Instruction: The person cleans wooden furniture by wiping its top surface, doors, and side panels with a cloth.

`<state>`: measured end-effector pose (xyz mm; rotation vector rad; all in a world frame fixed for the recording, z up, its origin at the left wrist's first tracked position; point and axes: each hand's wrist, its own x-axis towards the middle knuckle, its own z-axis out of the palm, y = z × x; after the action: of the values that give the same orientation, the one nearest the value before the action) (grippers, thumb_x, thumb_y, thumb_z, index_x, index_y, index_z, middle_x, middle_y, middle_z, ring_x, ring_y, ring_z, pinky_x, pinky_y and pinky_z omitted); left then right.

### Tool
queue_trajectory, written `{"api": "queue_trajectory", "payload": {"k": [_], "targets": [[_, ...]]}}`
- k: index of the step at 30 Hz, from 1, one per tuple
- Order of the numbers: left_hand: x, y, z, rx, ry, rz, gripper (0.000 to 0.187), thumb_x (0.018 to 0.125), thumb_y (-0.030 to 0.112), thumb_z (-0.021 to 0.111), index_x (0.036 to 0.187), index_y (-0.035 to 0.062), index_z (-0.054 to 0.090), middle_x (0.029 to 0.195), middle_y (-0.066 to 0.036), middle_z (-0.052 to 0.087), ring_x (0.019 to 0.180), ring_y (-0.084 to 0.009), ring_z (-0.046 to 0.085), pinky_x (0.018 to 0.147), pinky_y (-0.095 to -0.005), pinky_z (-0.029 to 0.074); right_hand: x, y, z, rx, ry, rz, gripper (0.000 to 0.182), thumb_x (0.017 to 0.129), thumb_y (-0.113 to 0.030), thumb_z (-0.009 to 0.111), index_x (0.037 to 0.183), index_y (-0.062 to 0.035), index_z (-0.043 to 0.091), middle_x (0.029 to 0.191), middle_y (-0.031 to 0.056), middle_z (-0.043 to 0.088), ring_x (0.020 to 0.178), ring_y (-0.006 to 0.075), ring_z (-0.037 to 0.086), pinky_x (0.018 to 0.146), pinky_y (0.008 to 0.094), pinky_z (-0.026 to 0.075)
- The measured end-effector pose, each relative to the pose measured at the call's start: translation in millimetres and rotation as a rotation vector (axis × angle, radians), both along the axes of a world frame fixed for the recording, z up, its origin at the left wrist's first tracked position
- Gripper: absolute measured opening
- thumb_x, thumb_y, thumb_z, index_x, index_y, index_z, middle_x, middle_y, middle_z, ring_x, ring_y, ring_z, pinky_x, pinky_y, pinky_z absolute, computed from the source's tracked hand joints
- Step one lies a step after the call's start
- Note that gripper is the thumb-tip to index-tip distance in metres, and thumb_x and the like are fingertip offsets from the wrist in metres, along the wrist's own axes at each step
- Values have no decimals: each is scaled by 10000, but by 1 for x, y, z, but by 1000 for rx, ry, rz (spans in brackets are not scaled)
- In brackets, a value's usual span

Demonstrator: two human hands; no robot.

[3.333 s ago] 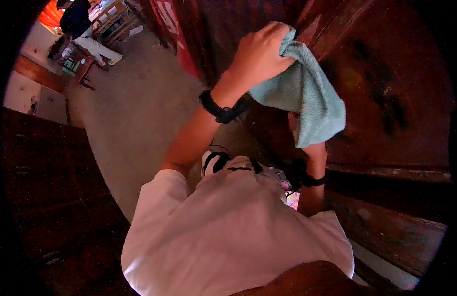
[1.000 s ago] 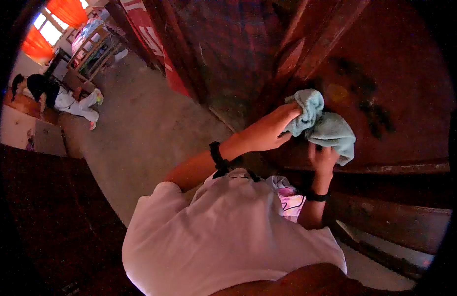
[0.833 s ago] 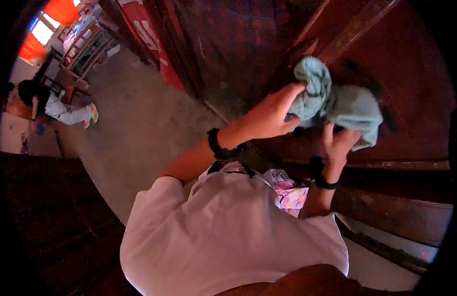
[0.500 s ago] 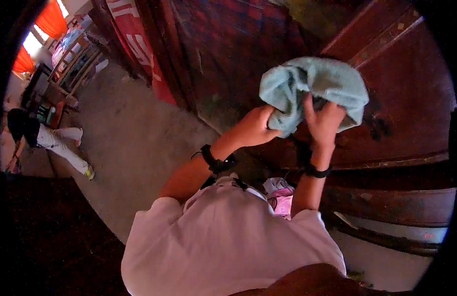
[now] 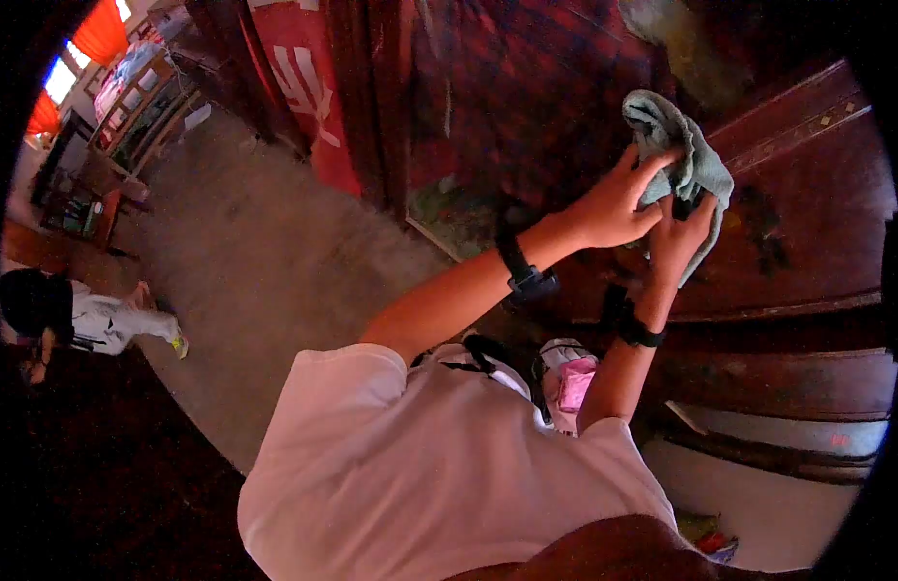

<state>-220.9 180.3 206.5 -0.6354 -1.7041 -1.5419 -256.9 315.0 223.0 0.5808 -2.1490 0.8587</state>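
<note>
A pale green cloth [image 5: 709,172], bunched and folded lengthwise, is held up in front of the dark red wooden furniture. My left hand [image 5: 619,203] grips its near left side, with thumb and fingers closed on the fabric. Just to the right and slightly lower, my right hand [image 5: 680,240] has its fingers tucked into the cloth's lower part. One edge of the cloth hangs down beside the right hand. Parts of the fingers on both hands are hidden in the folds. Both wrists wear black bands.
A reddish-brown wooden panel [image 5: 807,213] with a raised rail stands behind the cloth. Dark plaid fabric [image 5: 546,87] and a red banner [image 5: 304,97] hang farther left. A person in light trousers [image 5: 120,320] is at the far left, near wooden furniture. Concrete floor [image 5: 265,232] stretches between.
Both hands have moved right with the cloth. Spread wide and rounded before, it is now gathered into a narrower bundle, and my left hand has come closer to my right.
</note>
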Motion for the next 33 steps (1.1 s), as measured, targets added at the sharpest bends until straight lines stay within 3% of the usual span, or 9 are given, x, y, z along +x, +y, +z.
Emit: {"api": "queue_trajectory", "payload": {"k": [6,9,11,15,19,24,29,31,33], "targets": [[-13,-16,-96,-131,-473,-20,600,788,52,616,1348,28,402,1197,-275,548,1087,-422,552,911,-445,461,-3,-17,-47,51,-106,-145,544,805,-179,690,1240,55,462,1164,272,578,1079,447,555,869,458,451],[-39,-14,-173,-150,-635,-84,566,828,89,607,1348,6,399,1112,-273,600,988,-428,601,841,-460,486,-11,-22,-83,262,-217,-163,477,845,-283,691,1122,80,555,893,253,646,790,419,643,665,477,516],[-42,-27,-187,-158,-657,-76,539,859,113,597,1348,1,400,1081,-268,615,948,-429,616,813,-470,493,-16,-30,-112,149,-269,-28,480,886,-304,655,1158,72,533,1009,260,628,897,400,637,715,480,508],[-16,-73,-138,-82,-579,104,464,898,117,570,1325,5,429,1177,-250,558,1062,-391,569,885,-447,462,-9,-36,-101,-81,-484,333,433,920,-244,629,1187,68,492,1216,223,536,1049,333,559,873,446,454],[-35,-120,-26,-104,-222,437,456,888,96,594,1318,35,455,1258,-222,498,1132,-416,510,945,-443,436,-30,-101,-13,-360,-209,527,371,915,-120,634,1206,53,482,1145,139,595,1000,200,549,892,331,438],[-72,-181,48,-130,-32,519,615,834,122,643,1390,46,391,1314,-242,432,1236,-425,410,1022,-453,370,-61,-164,55,-471,-356,568,384,914,-75,615,1247,42,463,1092,114,623,982,167,559,896,293,434],[-29,-120,-65,-408,-199,594,771,764,68,673,1440,38,305,1376,-280,344,1236,-490,382,1045,-489,338,-37,-98,-46,-484,-597,565,285,901,-87,626,1152,36,569,1084,118,641,987,189,582,905,305,436],[-14,-120,-99,-316,-331,500,722,757,80,641,1401,17,322,1361,-299,327,1273,-496,302,1058,-485,321,-27,-96,-71,4,-262,367,315,883,-106,645,1160,26,575,1098,118,642,1001,220,587,930,344,425],[-26,-118,-142,-271,-412,492,687,762,75,634,1380,14,340,1349,-300,349,1261,-495,323,1046,-480,332,-46,-99,-91,114,-106,448,315,854,-82,647,1150,14,600,1087,135,644,1000,270,592,939,380,422]]}}
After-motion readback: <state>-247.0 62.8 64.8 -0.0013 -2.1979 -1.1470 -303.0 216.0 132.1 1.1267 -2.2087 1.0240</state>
